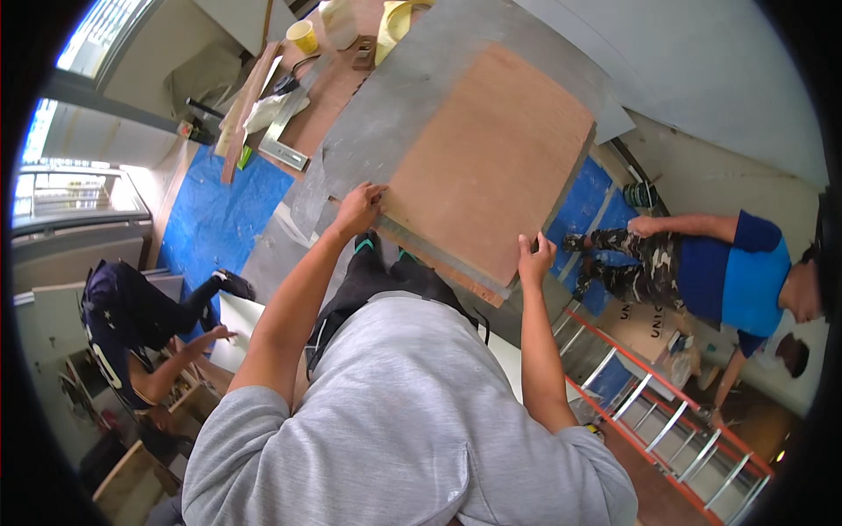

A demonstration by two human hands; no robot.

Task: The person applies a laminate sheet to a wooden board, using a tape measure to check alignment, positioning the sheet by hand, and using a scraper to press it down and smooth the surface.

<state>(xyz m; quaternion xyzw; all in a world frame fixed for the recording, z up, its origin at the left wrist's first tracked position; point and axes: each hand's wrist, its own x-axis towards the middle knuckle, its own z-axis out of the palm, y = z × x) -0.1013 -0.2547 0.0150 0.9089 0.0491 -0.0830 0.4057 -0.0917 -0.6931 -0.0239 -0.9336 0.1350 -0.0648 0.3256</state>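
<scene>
A thin reddish-brown plywood sheet lies flat on a larger grey sheet on the work table in front of me. At the plywood's near left corner is my left hand, its fingers curled together on the edge. My right hand pinches the near right edge between thumb and fingers. The fingertips under that edge are hidden. Below the grey sheet, a strip of another wooden board shows along the near side.
Left on the table are a metal square, wood strips and a yellow cup. A co-worker stands at right above an orange ladder; another person bends at left. Blue sheeting covers some floor.
</scene>
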